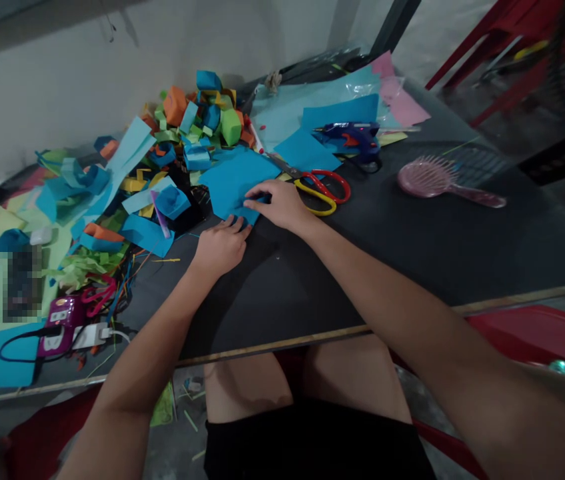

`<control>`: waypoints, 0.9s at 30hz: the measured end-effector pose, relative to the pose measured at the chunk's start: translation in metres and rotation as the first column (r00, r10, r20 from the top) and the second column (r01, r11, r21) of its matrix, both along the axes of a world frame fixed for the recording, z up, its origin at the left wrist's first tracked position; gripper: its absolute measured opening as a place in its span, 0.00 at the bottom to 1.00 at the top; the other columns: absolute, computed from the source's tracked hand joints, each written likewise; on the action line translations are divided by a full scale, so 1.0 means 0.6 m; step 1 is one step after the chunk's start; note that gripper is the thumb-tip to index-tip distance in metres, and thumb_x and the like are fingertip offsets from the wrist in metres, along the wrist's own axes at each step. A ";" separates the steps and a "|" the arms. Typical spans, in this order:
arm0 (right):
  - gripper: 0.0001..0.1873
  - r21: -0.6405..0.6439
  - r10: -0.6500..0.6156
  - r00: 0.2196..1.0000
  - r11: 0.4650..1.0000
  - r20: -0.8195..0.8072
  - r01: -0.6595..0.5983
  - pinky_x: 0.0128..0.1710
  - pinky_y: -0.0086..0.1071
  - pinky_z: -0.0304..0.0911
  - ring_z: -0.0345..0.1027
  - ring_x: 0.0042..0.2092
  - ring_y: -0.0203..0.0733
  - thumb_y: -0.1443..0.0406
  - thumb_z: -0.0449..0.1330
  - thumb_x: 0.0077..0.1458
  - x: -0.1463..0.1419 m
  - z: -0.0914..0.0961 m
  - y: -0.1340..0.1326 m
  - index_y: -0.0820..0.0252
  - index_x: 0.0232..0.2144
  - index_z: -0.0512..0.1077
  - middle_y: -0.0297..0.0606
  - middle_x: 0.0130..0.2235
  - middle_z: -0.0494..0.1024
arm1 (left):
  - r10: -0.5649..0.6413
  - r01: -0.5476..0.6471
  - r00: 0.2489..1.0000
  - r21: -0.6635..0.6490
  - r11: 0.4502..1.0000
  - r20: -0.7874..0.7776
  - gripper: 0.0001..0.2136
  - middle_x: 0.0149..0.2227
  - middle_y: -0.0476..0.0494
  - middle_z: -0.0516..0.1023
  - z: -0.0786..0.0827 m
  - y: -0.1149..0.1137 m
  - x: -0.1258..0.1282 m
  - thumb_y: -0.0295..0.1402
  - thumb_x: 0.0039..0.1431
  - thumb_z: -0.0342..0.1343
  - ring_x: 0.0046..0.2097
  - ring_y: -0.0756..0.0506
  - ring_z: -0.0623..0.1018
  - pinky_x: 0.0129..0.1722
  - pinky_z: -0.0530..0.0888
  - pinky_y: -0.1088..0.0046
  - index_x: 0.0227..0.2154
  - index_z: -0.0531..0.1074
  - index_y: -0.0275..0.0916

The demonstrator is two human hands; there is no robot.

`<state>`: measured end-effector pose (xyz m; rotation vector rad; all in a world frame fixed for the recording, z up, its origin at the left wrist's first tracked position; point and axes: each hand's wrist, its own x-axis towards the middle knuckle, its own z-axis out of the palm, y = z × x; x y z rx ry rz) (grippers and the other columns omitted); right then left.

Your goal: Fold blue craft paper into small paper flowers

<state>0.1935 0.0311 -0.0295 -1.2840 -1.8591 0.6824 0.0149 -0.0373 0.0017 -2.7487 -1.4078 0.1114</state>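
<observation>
The left fingers lie loosely spread, holding nothing between them, with their tips on the near edge of a blue sheet. Just to their right, the right fingers are bent and drawn together over the same sheet; whether they pinch it, I cannot tell. The sheet lies under and beyond both sets of fingers, on the dark surface. Near the right fingers, on their right, are scissors with red and yellow handles, blades toward the sheet. Beyond these lies a glue gun, and well to the right of the fingers a pink brush, bristles up. Beyond the left fingers rises a heap of folded paper; to their left lies a purple strip, and farther left a power box with a white plug.
</observation>
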 end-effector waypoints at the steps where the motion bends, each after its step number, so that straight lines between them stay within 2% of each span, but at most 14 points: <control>1: 0.10 0.007 -0.024 1.000 1.000 -0.020 0.024 0.44 0.39 0.66 0.73 0.43 0.47 0.60 0.63 0.55 0.005 0.007 -0.003 0.59 0.38 0.79 0.42 0.41 0.81 | 0.006 -0.006 1.000 0.000 1.000 0.002 0.21 0.59 0.41 0.73 0.000 -0.001 0.001 0.27 0.65 0.45 0.62 0.39 0.71 0.56 0.76 0.59 0.58 0.71 0.40; 4: 0.12 0.078 -0.154 0.988 0.985 0.004 0.154 0.42 0.38 0.65 0.72 0.42 0.47 0.60 0.59 0.59 0.024 0.033 -0.021 0.58 0.40 0.79 0.42 0.41 0.81 | 0.016 -0.016 1.000 -0.001 1.000 0.023 0.21 0.59 0.41 0.73 -0.002 -0.001 0.002 0.27 0.65 0.45 0.62 0.38 0.71 0.56 0.76 0.58 0.57 0.72 0.41; 7: 0.13 0.093 -0.203 0.970 0.977 0.133 0.192 0.41 0.39 0.64 0.72 0.39 0.47 0.57 0.58 0.60 0.031 0.050 -0.042 0.58 0.36 0.79 0.42 0.35 0.80 | 0.024 -0.024 0.999 -0.008 1.000 0.031 0.20 0.59 0.41 0.73 -0.005 -0.001 0.002 0.27 0.64 0.46 0.62 0.39 0.71 0.58 0.74 0.58 0.57 0.72 0.42; 10: 0.14 -0.006 -0.190 0.939 0.980 0.285 0.200 0.36 0.39 0.63 0.72 0.34 0.48 0.54 0.61 0.57 0.018 0.045 -0.052 0.58 0.31 0.79 0.42 0.30 0.79 | 0.023 -0.023 0.999 -0.007 1.000 0.032 0.21 0.60 0.41 0.73 -0.005 -0.002 0.002 0.26 0.64 0.46 0.63 0.39 0.70 0.59 0.74 0.59 0.57 0.71 0.42; 12: 0.13 -0.037 -0.167 0.920 0.981 0.353 0.192 0.34 0.38 0.63 0.72 0.34 0.48 0.56 0.63 0.55 0.006 0.036 -0.052 0.58 0.37 0.80 0.42 0.31 0.80 | 0.024 -0.024 0.999 -0.005 1.000 0.036 0.21 0.60 0.41 0.73 -0.004 -0.002 0.001 0.26 0.64 0.46 0.63 0.39 0.70 0.59 0.73 0.59 0.58 0.71 0.42; 15: 0.18 -0.016 -0.100 0.911 0.993 0.401 0.116 0.34 0.38 0.63 0.73 0.38 0.49 0.59 0.63 0.56 -0.002 0.030 -0.048 0.54 0.49 0.78 0.41 0.34 0.81 | 0.037 -0.037 0.998 -0.006 0.999 0.045 0.22 0.60 0.42 0.73 -0.004 -0.003 0.000 0.26 0.64 0.46 0.63 0.40 0.70 0.59 0.74 0.59 0.58 0.70 0.43; 17: 0.15 -0.039 -0.055 0.907 0.996 0.417 0.079 0.34 0.38 0.63 0.73 0.39 0.50 0.59 0.62 0.57 0.001 0.031 -0.046 0.52 0.46 0.80 0.41 0.34 0.81 | 0.042 -0.042 0.997 -0.001 0.999 0.062 0.21 0.59 0.43 0.73 -0.006 -0.003 -0.001 0.27 0.64 0.46 0.63 0.40 0.70 0.59 0.73 0.60 0.58 0.71 0.44; 20: 0.12 -0.095 -0.048 0.911 0.991 0.410 0.095 0.34 0.40 0.63 0.72 0.38 0.51 0.57 0.62 0.58 0.008 0.033 -0.046 0.52 0.39 0.83 0.42 0.32 0.81 | 0.051 -0.053 0.994 0.017 0.998 0.094 0.21 0.59 0.42 0.74 -0.011 -0.003 -0.001 0.27 0.64 0.46 0.63 0.41 0.70 0.60 0.72 0.61 0.57 0.71 0.42; 27: 0.13 -0.093 -0.065 0.900 0.989 0.432 0.116 0.35 0.43 0.65 0.74 0.39 0.53 0.55 0.62 0.58 0.006 0.028 -0.047 0.49 0.41 0.83 0.43 0.34 0.82 | 0.021 -0.023 0.996 0.026 0.999 0.082 0.20 0.59 0.40 0.74 -0.013 -0.001 0.000 0.27 0.64 0.46 0.62 0.40 0.71 0.60 0.72 0.59 0.57 0.71 0.39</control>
